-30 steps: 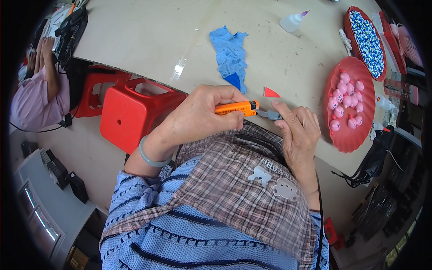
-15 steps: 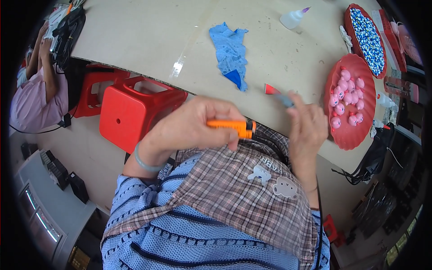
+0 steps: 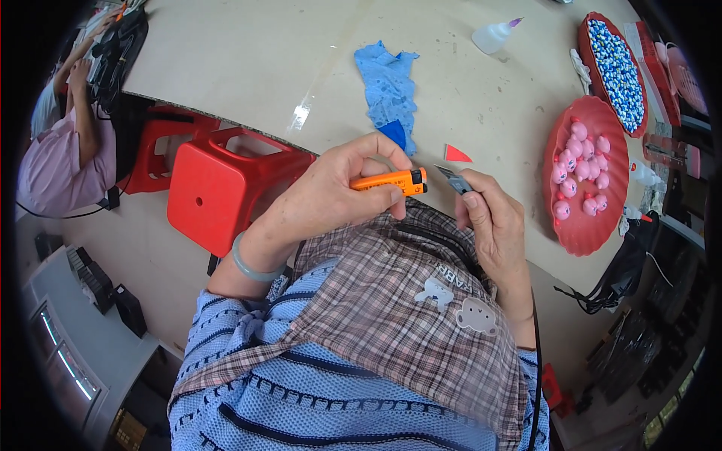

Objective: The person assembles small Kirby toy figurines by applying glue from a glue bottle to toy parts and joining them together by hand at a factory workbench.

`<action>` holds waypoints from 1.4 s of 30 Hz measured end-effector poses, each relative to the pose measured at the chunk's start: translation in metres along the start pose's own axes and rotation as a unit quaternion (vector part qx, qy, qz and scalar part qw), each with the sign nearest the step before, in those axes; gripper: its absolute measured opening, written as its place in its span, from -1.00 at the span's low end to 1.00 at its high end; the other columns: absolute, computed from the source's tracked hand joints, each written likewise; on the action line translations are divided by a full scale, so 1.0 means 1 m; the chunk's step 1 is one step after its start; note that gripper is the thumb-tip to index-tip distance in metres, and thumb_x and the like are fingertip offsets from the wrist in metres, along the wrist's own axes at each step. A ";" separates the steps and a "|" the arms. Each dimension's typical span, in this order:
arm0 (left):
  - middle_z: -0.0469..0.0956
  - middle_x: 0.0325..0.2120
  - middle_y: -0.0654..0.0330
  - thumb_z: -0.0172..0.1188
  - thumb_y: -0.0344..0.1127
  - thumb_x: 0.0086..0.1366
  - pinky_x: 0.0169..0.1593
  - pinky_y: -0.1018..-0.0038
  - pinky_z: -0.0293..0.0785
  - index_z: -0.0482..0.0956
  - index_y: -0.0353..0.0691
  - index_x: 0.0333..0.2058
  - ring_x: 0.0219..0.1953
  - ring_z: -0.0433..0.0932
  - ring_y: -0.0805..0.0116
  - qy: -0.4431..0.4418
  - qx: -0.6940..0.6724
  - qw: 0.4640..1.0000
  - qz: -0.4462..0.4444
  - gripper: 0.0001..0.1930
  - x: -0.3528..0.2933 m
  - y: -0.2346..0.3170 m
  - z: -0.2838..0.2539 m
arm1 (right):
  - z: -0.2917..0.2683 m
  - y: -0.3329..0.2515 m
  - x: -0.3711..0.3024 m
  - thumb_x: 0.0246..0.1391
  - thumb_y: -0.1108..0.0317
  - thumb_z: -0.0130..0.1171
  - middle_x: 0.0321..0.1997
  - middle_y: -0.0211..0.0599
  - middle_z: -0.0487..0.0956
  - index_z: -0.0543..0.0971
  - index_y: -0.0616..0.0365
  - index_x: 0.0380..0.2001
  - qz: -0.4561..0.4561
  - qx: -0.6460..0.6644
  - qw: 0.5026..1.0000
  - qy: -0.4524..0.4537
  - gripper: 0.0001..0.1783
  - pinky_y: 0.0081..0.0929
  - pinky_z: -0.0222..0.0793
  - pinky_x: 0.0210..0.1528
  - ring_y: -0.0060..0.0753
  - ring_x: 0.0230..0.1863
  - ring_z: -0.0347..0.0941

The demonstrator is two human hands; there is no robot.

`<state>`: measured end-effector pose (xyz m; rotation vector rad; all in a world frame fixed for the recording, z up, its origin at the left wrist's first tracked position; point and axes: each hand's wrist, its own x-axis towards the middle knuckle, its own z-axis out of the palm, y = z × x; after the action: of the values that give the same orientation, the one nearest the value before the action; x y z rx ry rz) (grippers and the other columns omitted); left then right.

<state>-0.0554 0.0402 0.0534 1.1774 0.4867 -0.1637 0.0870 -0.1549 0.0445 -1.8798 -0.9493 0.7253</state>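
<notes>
Pinched in the curled fingers of the left hand, a smooth, boxy orange lighter; beyond those fingertips, crumpled blue cloth. To their right, swung back from the flat red wedge within half a second, a slim grey blade tool, pinched in the right hand: near the lighter again, apart, ready between both hands. Well right of those fingers, rounded pink figures in a scalloped red dish.

Little room parts lighter and knife; the way between blue cloth and squeeze bottle is open.

Glare streaks the bright table inside dark, warped edges.
</notes>
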 end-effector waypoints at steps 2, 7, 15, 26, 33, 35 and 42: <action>0.61 -0.49 0.27 0.14 -0.49 0.27 -0.56 0.73 0.25 0.50 -0.34 -0.09 -0.61 0.37 0.72 -0.008 -0.006 1.000 -0.005 -0.77 0.002 0.000 -0.002 | 0.001 0.003 0.002 0.27 0.43 0.05 -0.49 -0.27 0.51 0.54 0.20 -0.09 -0.042 0.016 0.999 0.018 -0.80 -0.47 0.35 -0.45 -0.37 -0.57 0.43; 0.61 -0.48 0.24 0.15 -0.50 0.26 -0.56 0.71 0.31 0.55 -0.36 -0.14 -0.62 0.38 0.70 0.001 0.015 1.000 0.008 -0.80 0.006 -0.003 -0.001 | -0.001 -0.011 0.007 0.21 0.47 0.11 -0.45 -0.21 0.58 0.57 0.22 -0.20 -0.066 -0.097 0.993 0.007 -0.87 -0.43 0.41 -0.44 -0.25 -0.53 0.51; 0.64 -0.46 0.15 0.17 -0.51 0.18 -0.60 0.71 0.33 0.62 -0.38 -0.09 -0.66 0.40 0.64 0.011 0.084 0.996 0.022 -0.70 0.013 0.000 0.001 | 0.002 -0.002 0.008 0.14 0.39 0.21 -0.42 -0.25 0.61 0.61 0.19 -0.27 -0.094 -0.152 0.983 0.039 -0.88 -0.40 0.43 -0.49 -0.25 -0.52 0.55; 0.62 -0.43 0.16 0.17 -0.50 0.24 -0.50 0.69 0.38 0.60 -0.37 -0.05 -0.55 0.44 0.61 0.042 0.119 0.988 0.084 -0.71 0.015 0.010 -0.003 | 0.002 0.009 0.006 0.09 0.43 0.22 -0.45 -0.24 0.59 0.60 0.18 -0.31 -0.154 -0.178 0.972 0.003 -0.90 -0.34 0.42 -0.49 -0.19 -0.53 0.53; 0.52 -0.31 0.18 0.16 -0.52 0.24 -0.52 0.68 0.38 0.62 -0.36 -0.09 -0.56 0.43 0.60 0.048 0.156 0.983 0.089 -0.74 0.015 0.002 -0.005 | -0.006 0.001 0.014 0.13 0.43 0.20 -0.38 -0.20 0.63 0.60 0.20 -0.31 -0.106 -0.151 0.982 0.053 -0.91 -0.36 0.42 -0.49 -0.18 -0.51 0.55; 0.52 -0.32 0.19 0.15 -0.53 0.23 -0.53 0.68 0.38 0.62 -0.36 -0.09 -0.57 0.43 0.60 0.049 0.153 0.984 0.078 -0.74 0.016 0.003 -0.003 | -0.003 0.005 0.016 0.14 0.41 0.20 -0.36 -0.20 0.64 0.61 0.20 -0.31 -0.099 -0.164 0.980 0.047 -0.90 -0.38 0.44 -0.47 -0.18 -0.48 0.57; 0.51 -0.37 0.19 0.15 -0.55 0.21 -0.56 0.67 0.36 0.63 -0.34 -0.10 -0.59 0.42 0.60 0.042 0.132 0.988 0.072 -0.73 0.019 -0.001 -0.002 | 0.000 0.007 0.019 0.13 0.39 0.22 -0.34 -0.24 0.65 0.61 0.20 -0.31 -0.106 -0.181 0.977 0.041 -0.88 -0.42 0.48 -0.45 -0.21 -0.46 0.59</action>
<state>-0.0397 0.0442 0.0436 1.4796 0.4618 -0.0540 0.0995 -0.1419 0.0361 -2.0589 -1.2709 0.3609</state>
